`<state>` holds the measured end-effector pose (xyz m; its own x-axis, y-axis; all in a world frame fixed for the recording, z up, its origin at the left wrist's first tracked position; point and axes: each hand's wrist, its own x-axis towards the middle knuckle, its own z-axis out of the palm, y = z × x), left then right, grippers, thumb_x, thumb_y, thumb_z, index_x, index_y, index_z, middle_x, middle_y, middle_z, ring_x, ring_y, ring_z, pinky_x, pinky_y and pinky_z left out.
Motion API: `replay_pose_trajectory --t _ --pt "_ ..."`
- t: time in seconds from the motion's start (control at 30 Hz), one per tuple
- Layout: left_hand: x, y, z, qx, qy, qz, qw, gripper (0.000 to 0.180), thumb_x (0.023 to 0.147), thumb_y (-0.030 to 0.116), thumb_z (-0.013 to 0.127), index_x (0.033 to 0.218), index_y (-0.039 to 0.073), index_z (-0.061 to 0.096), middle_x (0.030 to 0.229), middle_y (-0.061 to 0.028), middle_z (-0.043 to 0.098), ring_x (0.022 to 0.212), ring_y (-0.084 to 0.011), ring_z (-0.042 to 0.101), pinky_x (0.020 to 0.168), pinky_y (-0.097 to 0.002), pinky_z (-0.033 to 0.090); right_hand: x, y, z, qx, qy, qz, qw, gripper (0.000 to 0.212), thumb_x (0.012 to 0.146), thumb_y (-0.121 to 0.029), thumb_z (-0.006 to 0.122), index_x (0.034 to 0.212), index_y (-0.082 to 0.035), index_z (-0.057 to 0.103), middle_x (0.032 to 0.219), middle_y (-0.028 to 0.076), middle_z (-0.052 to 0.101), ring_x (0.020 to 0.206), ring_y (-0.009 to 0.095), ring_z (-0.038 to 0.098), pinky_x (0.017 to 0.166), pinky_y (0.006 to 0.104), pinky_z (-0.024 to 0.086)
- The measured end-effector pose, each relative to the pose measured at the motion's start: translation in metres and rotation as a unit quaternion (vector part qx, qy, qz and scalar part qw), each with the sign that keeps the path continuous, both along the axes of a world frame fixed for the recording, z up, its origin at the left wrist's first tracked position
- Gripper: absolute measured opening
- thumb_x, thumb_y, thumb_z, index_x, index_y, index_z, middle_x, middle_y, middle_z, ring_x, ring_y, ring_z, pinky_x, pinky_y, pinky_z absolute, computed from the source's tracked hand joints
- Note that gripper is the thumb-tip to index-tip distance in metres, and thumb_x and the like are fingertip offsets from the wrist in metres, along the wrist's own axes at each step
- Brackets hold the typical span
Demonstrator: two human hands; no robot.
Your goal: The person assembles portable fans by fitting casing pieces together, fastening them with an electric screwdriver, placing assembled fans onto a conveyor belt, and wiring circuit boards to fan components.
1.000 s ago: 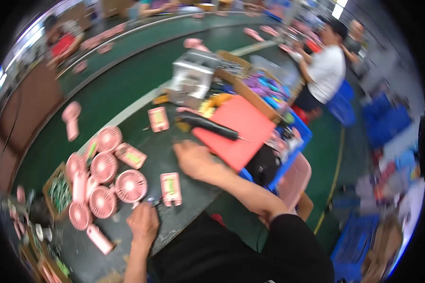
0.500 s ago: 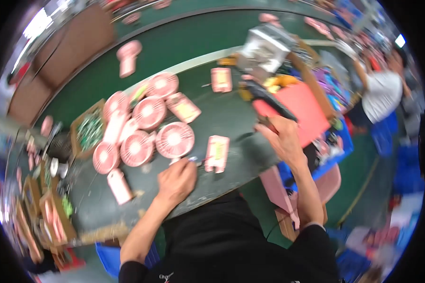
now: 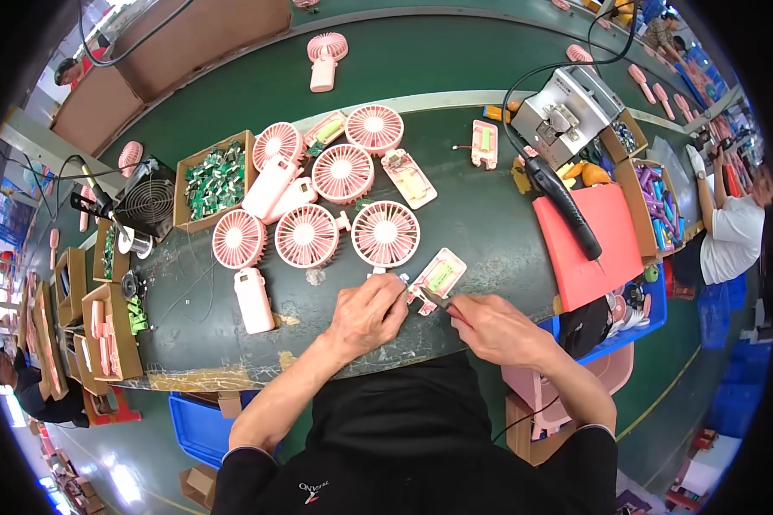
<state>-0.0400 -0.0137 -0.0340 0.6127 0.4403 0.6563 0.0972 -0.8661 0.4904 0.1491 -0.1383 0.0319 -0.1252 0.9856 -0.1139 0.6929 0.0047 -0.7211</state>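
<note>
Head view: right hand (image 3: 496, 330) grips a tool (image 3: 449, 307), left hand (image 3: 365, 319) pinches something tiny (image 3: 405, 279); a slipping tip could scratch the pink case (image 3: 441, 277) at left hand's two o'clock.

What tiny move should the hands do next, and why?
Perhaps the right hand should ease its red-handled tool just slightly, gently. Its tip is at the near end of the open pink shell, close to the fingers of the left hand, so a big push might poke them.

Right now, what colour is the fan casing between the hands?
Pale pink fan casing, clearest in the head view.
</note>
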Motion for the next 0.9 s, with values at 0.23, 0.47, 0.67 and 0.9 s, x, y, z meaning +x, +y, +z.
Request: replay_pose_trajectory --t 0.23,0.47,0.67,0.9 --pt "-0.003 0.003 -0.002 0.040 0.028 0.006 0.999 0.021 0.070 0.000 0.072 0.088 0.004 0.060 0.082 -0.0055 0.062 0.060 -0.0194 0.061 0.048 -0.0305 0.048 -0.004 0.012 0.007 -0.087 -0.040 -0.006 0.995 0.014 0.091 -0.008 0.049 0.094 0.005 0.050 0.082 0.027 0.059 0.085 0.047 0.057 0.073 0.0522 0.043" --pt "-0.002 0.003 -0.002 0.036 0.014 0.008 0.999 0.020 0.070 -0.001 0.071 0.086 0.003 0.060 0.081 -0.0054 0.062 0.060 -0.0192 0.061 0.049 -0.0302 0.048 -0.004 0.015 0.003 -0.085 -0.040 0.008 0.996 0.019 0.087 -0.005 0.049 0.101 0.007 0.050 0.083 0.030 0.061 0.082 0.048 0.059 0.073 0.0523 0.047" --pt "-0.001 0.002 -0.002 0.020 0.012 0.009 1.000 0.020 0.070 -0.001 0.071 0.087 0.003 0.061 0.082 -0.0058 0.062 0.062 -0.0193 0.062 0.050 -0.0302 0.049 -0.004 0.016 0.001 -0.082 -0.008 -0.002 0.997 0.018 0.087 -0.006 0.050 0.100 0.006 0.051 0.085 0.030 0.060 0.083 0.048 0.059 0.072 0.0522 0.046" --pt "-0.001 0.001 0.001 -0.010 0.003 0.009 1.000 0.019 0.070 -0.002 0.070 0.086 0.003 0.062 0.082 -0.0061 0.063 0.063 -0.0196 0.062 0.051 -0.0304 0.049 -0.004 0.017 0.002 -0.082 -0.007 0.002 0.997 0.018 0.088 -0.006 0.050 0.100 0.006 0.051 0.085 0.029 0.061 0.084 0.048 0.059 0.073 0.0522 0.046"
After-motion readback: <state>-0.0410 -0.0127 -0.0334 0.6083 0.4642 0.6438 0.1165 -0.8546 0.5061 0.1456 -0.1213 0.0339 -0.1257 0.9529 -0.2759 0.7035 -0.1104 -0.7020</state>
